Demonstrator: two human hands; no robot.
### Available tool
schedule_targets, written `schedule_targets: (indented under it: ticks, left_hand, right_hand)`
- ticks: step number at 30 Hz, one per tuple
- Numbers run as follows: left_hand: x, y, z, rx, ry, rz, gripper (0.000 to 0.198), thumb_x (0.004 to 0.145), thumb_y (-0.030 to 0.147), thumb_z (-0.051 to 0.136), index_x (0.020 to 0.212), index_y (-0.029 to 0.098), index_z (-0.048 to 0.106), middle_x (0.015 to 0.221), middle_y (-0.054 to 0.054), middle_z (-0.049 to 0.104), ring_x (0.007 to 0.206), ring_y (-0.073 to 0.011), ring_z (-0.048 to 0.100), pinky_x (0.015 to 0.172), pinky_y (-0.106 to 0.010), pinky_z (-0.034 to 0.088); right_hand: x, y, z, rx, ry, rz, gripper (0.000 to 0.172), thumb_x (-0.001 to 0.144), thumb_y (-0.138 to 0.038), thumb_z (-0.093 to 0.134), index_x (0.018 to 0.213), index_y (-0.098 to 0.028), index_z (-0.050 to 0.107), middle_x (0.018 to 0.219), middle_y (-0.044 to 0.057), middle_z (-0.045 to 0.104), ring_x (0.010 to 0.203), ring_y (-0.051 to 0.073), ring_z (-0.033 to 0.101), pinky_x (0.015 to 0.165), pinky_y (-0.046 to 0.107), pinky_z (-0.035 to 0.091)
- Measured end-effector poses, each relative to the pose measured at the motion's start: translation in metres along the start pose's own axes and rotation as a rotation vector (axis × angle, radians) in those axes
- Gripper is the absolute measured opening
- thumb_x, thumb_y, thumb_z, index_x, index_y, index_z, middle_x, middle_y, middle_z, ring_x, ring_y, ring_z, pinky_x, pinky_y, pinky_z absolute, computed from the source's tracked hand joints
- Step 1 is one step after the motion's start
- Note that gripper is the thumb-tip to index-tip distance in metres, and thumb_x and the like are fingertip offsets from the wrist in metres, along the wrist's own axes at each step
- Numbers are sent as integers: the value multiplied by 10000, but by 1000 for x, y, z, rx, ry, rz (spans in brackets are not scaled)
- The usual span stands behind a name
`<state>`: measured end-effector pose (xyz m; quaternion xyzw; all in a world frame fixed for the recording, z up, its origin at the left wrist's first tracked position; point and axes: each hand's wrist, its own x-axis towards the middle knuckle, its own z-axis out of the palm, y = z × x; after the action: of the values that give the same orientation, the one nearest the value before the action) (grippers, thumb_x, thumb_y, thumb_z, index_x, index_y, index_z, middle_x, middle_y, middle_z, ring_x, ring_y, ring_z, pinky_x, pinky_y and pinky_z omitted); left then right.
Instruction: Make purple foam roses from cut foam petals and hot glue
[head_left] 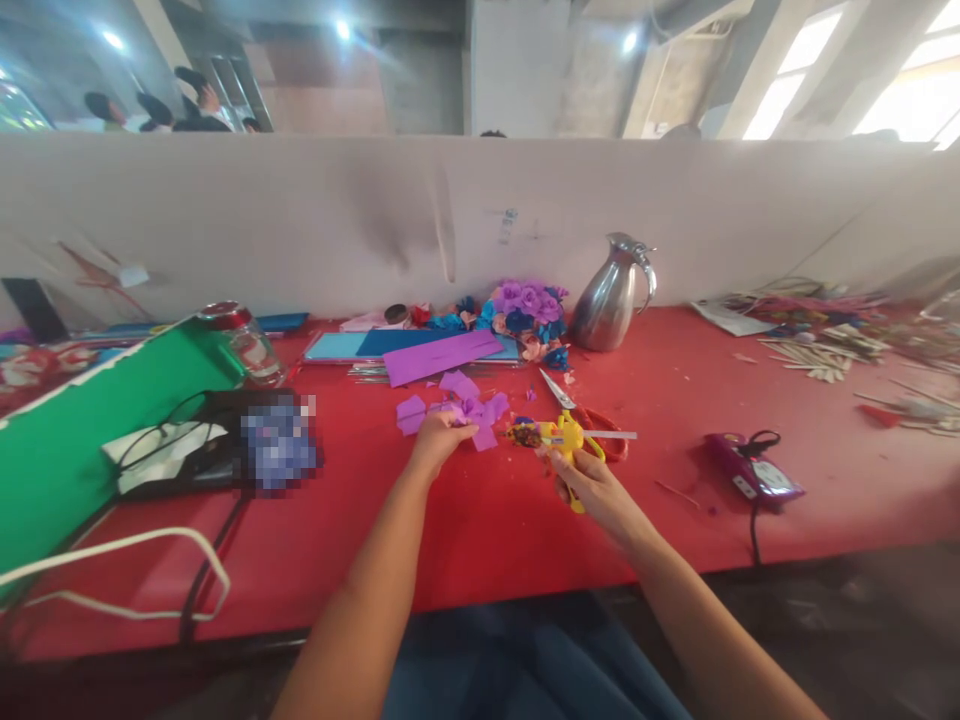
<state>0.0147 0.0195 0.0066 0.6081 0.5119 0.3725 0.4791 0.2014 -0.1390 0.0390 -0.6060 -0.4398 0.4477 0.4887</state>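
Note:
My right hand (589, 480) is wrapped round a small yellow glue gun (571, 435), with a whitish stick poking out of its right end. The gun's nozzle end is beside a dark, crusted lump (525, 433). To the left, my left hand (441, 438) is at the near edge of a group of purple paper pieces (472, 402); its fingers are closed, and whether they pinch a piece is too small to tell. Orange-handled scissors (559, 390) lie behind the gun, partly hidden by it.
Purple and blue sheets (442, 355) lie behind my hands, near paper flowers (529, 305) and a steel jug (611, 295). A maroon device (754, 470) with a cable is at right. A glass jar (251, 345), green board (112, 400) and black bag (217, 440) are at left.

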Motion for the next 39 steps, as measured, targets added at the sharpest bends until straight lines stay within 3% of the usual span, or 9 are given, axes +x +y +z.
schedule_targets:
  ticks: [8, 15, 23, 39]
  left_hand:
    - [6, -9, 1, 46, -17, -12, 193, 510, 333, 724, 547, 170, 628, 551, 20, 543, 574, -142, 477, 579, -254, 321]
    - [7, -11, 1, 64, -16, 21, 216, 503, 345, 727, 510, 176, 592, 554, 25, 526, 603, -144, 477, 554, -240, 309]
    - [6, -11, 1, 103, -1, 37, 185, 532, 327, 741, 545, 178, 632, 576, 15, 579, 610, -157, 517, 568, -255, 337]
    - [3, -6, 0, 102, 6, 20, 212, 523, 338, 744, 550, 168, 620, 549, 33, 543, 602, -147, 498, 574, -247, 333]
  right_hand:
    - [16, 22, 18, -216, -27, -117, 462, 821, -641, 446, 776, -187, 518, 583, -46, 419, 503, 100, 378, 464, 237, 292]
    - [20, 16, 28, -409, -15, -138, 396, 838, -548, 430, 621, -222, 372, 530, -47, 384, 484, 104, 369, 464, 242, 252]
    - [20, 18, 23, -426, 32, -110, 359, 832, -532, 440, 651, -227, 378, 530, -44, 428, 490, 114, 409, 478, 239, 279]
    - [22, 17, 13, -492, 87, -55, 349, 833, -503, 431, 630, -226, 369, 545, -30, 447, 502, 120, 412, 482, 243, 260]
